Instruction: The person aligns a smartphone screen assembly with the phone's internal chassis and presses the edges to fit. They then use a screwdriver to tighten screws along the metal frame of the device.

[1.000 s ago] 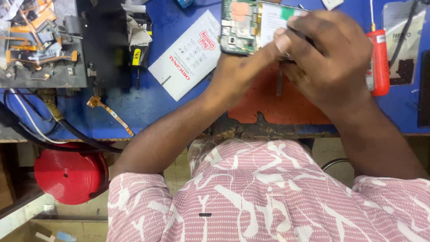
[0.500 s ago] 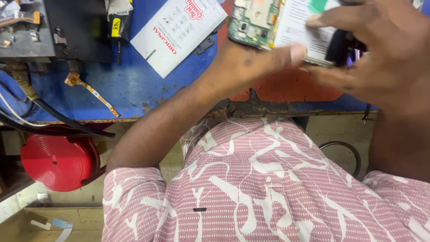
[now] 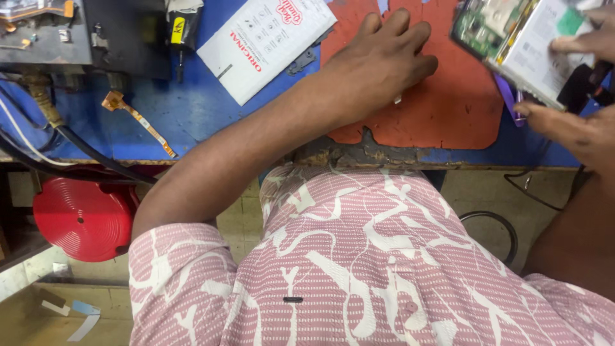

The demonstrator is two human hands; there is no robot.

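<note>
The opened phone, circuit board and white battery showing, is held up over the far right corner of the bench by the right hand, fingers gripping its edges. The left hand lies flat and empty on the worn red mat, fingers spread. A white printed packet lies on the blue top left of the mat. This looks like mid-repair inspection; any further work needs a steady grip on the phone

Left hand on mat; phone right of mat, booklet left, all on table.
</note>
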